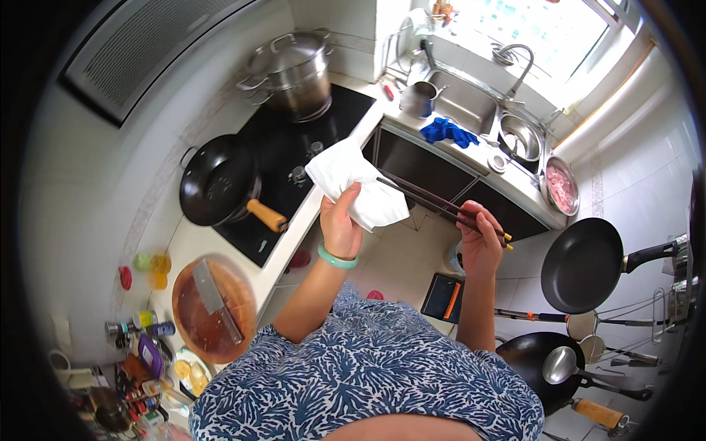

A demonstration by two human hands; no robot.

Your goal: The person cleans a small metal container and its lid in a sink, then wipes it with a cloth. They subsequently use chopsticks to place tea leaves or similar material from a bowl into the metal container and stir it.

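My left hand grips a white paper towel, thumb on top, with a pale green bangle on the wrist. A pair of dark chopsticks with yellow ends is in my right hand. Their far tips point left and reach the towel's right side; whether they touch it I cannot tell. Both hands are above the floor, in front of the counter. To the left of my left hand is a black wok with a wooden handle, standing on the black glass cooktop.
A lidded steel steamer pot stands at the back of the cooktop. A cleaver lies on a round wooden chopping board. Near the sink are a blue cloth and a bowl of raw meat. Pans hang at right.
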